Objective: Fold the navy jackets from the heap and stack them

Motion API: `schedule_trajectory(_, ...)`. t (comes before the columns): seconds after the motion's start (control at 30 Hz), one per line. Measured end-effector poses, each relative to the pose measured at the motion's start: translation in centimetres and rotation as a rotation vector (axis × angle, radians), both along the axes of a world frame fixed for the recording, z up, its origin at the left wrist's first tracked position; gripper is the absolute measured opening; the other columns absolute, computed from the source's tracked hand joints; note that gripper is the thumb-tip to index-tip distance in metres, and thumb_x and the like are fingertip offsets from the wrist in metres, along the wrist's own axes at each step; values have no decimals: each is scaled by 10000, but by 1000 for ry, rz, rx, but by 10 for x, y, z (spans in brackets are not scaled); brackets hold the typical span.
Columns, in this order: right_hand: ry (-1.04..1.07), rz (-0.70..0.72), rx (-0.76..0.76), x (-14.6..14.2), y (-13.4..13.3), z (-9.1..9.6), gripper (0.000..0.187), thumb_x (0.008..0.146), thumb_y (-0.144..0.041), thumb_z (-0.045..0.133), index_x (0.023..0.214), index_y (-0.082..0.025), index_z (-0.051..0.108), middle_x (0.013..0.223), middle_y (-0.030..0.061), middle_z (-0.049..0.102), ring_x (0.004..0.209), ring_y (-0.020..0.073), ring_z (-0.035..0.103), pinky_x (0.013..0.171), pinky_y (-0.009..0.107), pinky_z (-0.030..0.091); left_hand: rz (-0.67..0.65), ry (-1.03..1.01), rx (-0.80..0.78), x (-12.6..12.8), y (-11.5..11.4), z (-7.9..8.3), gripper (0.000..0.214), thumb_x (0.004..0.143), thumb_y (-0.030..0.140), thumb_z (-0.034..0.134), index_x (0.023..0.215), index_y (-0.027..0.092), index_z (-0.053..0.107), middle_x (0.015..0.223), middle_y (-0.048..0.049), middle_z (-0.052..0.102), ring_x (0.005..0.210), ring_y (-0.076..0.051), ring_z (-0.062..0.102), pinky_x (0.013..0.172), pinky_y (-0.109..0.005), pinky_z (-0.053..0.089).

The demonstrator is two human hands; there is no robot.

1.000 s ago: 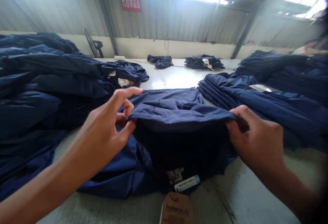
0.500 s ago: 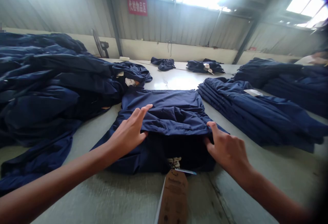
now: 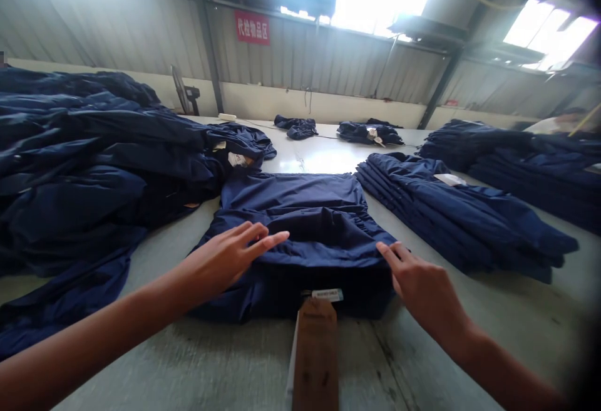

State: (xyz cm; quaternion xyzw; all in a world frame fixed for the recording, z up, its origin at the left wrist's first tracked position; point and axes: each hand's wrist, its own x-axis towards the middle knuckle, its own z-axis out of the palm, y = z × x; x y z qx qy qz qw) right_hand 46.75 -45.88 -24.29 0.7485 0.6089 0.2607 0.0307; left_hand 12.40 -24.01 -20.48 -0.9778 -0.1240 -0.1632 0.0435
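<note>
A dark navy garment (image 3: 300, 195) lies partly folded in front of me, its upper layer ending in a loose, wrinkled edge. Over the left part of that layer is my left hand (image 3: 235, 251), open, fingers stretched toward the right. My right hand (image 3: 425, 279) rests at the garment's right edge with its fingers extended onto the cloth and apparently not gripping it; its thumb is partly hidden. A brown card hang tag (image 3: 315, 358) hangs from the near side toward me, beside a small white label (image 3: 327, 295).
A big loose heap of navy garments (image 3: 84, 166) covers the left of the table (image 3: 169, 361). Neatly folded stacks (image 3: 451, 217) stand on the right, with a farther pile (image 3: 530, 154) behind. Small bundles (image 3: 369, 132) lie at the back, near a fan (image 3: 185, 91). A person (image 3: 556, 121) is at far right.
Both hands have loosened from the garment's near edge and their fingers have straightened. The upper layer has settled lower, covering more of the dark opening. The view has tilted slightly up.
</note>
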Motion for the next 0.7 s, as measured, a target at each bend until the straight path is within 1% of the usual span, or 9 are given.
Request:
schedule_trajectory(0.07, 112, 42, -88, 4, -5, -4, 494, 954, -122, 510, 1421, -233, 625, 1184, 80, 742, 782, 216, 756, 573, 306, 527, -27, 42, -75, 1, -4, -1, 670, 953, 123, 573, 1580, 328, 458, 1238, -78, 690, 1086, -235, 691, 998, -407, 581)
schedule_trajectory(0.17, 250, 93, -57, 3, 0, 16, 468, 1026, -418, 549, 1458, -246, 601, 1326, 115, 710, 1006, 293, 764, 761, 406, 622, -30, -26, -156, 17, -9, 15, 378, 1047, 301, 553, 1415, 304, 637, 1190, -68, 737, 1034, -215, 723, 994, -395, 577)
schedule_trajectory(0.27, 288, 198, 74, -6, 33, 35, 588, 1074, -548, 428, 1548, -210, 511, 1558, 154, 553, 1392, 331, 572, 1075, 495, 537, -51, -115, -167, 54, -3, 20, 407, 1116, 340, 404, 1465, 238, 589, 1416, -101, 665, 1302, -221, 633, 1134, -391, 489)
schedule_trajectory(0.3, 281, 260, 78, -7, 48, 34, 631, 1085, -550, 389, 1596, -184, 446, 1637, 164, 457, 1504, 328, 444, 1178, 509, 448, -57, -94, -151, 67, 4, 14, 465, 1121, 375, 388, 1535, 205, 515, 1533, -123, 580, 1424, -235, 540, 1202, -411, 422)
schedule_trajectory(0.37, 253, 351, 34, -3, 77, 16, 785, 1064, -638, 369, 1661, -132, 311, 1717, 189, 289, 1603, 343, 234, 1277, 556, 284, -37, 12, -106, 87, 22, -12, 668, 1098, 526, 407, 1639, 138, 350, 1688, -172, 365, 1587, -288, 299, 1302, -486, 230)
schedule_trajectory(0.43, 278, 332, -80, 11, 97, -15, 864, 1052, -686, 326, 1684, -106, 224, 1718, 213, 260, 1610, 346, 201, 1285, 580, 245, 26, 152, -154, 93, 43, -46, 834, 1064, 653, 380, 1686, 123, 214, 1726, -187, 245, 1622, -304, 181, 1317, -527, 108)
schedule_trajectory(0.53, 350, 267, -197, 37, 105, -61, 914, 1041, -719, 279, 1698, -102, 125, 1709, 233, 261, 1604, 351, 214, 1272, 603, 260, 116, 220, -272, 84, 67, -87, 937, 1032, 737, 337, 1705, 132, 92, 1733, -209, 154, 1629, -322, 114, 1307, -552, 41)
schedule_trajectory(0.6, 373, 265, -221, 50, 103, -74, 947, 1021, -746, 319, 1705, -136, 79, 1719, 220, 234, 1607, 358, 191, 1271, 611, 256, 119, 219, -309, 76, 74, -97, 974, 1016, 761, 345, 1705, 133, 63, 1732, -217, 126, 1631, -326, 88, 1303, -552, 6)
schedule_trajectory(0.7, 414, 293, -297, 58, 102, -62, 971, 999, -759, 388, 1707, -172, 78, 1716, 213, 243, 1596, 376, 220, 1263, 625, 266, 103, 272, -331, 73, 75, -85, 1075, 965, 809, 413, 1705, 125, 39, 1731, -228, 91, 1630, -338, 75, 1302, -547, -9)
